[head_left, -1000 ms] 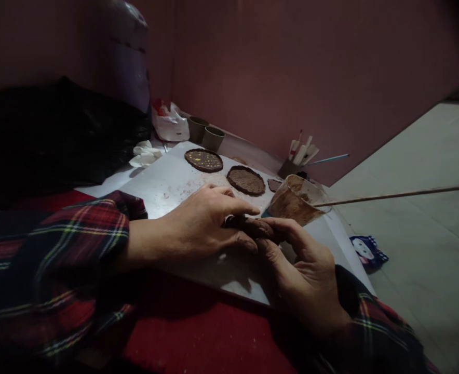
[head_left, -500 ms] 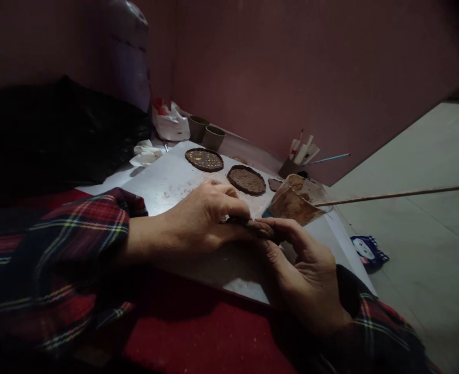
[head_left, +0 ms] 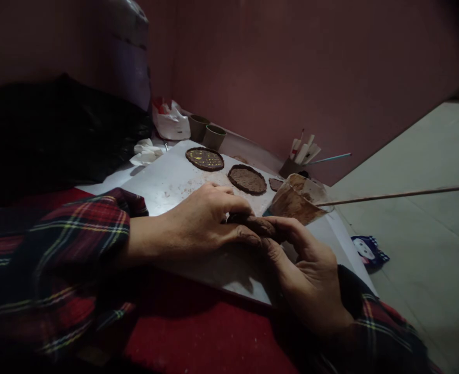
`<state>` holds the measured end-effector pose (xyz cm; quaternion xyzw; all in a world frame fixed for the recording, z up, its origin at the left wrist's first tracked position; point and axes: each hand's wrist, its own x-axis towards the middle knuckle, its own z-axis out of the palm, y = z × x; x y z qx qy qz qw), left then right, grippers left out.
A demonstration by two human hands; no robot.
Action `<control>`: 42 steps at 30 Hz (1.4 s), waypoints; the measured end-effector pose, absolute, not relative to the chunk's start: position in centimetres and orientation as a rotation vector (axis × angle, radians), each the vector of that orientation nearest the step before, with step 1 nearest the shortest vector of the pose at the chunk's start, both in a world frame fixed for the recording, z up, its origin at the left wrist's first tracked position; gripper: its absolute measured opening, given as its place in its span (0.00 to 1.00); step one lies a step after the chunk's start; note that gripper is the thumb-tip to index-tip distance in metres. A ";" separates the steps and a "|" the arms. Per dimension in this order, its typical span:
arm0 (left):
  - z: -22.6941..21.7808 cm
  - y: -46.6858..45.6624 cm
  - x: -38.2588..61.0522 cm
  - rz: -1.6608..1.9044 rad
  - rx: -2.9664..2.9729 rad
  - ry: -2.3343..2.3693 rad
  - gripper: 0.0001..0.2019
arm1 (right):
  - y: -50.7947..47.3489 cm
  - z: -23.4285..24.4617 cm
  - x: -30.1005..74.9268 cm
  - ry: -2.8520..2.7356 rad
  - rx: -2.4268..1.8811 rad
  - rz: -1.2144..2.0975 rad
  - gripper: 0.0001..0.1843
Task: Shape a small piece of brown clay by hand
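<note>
Between my two hands is a small elongated lump of brown clay (head_left: 256,224), held above the near part of the white board (head_left: 229,278). My left hand (head_left: 202,221) has its thumb and fingers closed around the lump's left end. At the other end my right hand (head_left: 305,270) pinches it between thumb and forefinger. Fingers hide part of the lump. Behind my hands a round brown clay disc with a raised rim (head_left: 247,179) lies on the board. Farther back is a similar disc with yellow specks (head_left: 205,159).
A clear container with brown muddy contents (head_left: 297,200) stands at right, a long thin stick (head_left: 401,195) jutting from it over the floor. Behind are a holder of pale sticks (head_left: 291,167), two dark cups (head_left: 214,137) and a white bag (head_left: 171,122). A black plastic bag (head_left: 62,135) fills the left.
My left thumb and fingers have opened slightly and shifted on the clay, so more of the lump shows. My right hand stays nearly in place.
</note>
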<state>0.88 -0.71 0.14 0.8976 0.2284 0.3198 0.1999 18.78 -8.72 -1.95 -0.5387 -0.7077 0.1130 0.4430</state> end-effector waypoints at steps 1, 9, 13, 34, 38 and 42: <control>0.1 -0.7 0.9 0.898 2.513 0.629 0.09 | -8.7 -2.0 18.8 -1.750 -1.337 0.282 0.10; 0.2 -0.6 0.9 0.913 2.531 0.531 0.10 | -8.8 -1.7 18.6 -1.779 -1.311 0.234 0.07; 0.3 -0.7 0.9 0.890 2.534 0.517 0.14 | -8.8 -1.7 18.7 -1.787 -1.305 0.231 0.08; -0.3 -0.7 0.9 0.765 2.575 0.661 0.05 | -8.8 -1.6 18.6 -1.793 -1.358 0.263 0.08; -0.2 -0.6 0.9 0.772 2.582 0.656 0.06 | -8.8 -1.5 18.6 -1.795 -1.353 0.278 0.07; -0.2 -0.6 1.0 0.808 2.586 0.642 0.06 | -8.8 -1.5 18.5 -1.800 -1.361 0.266 0.08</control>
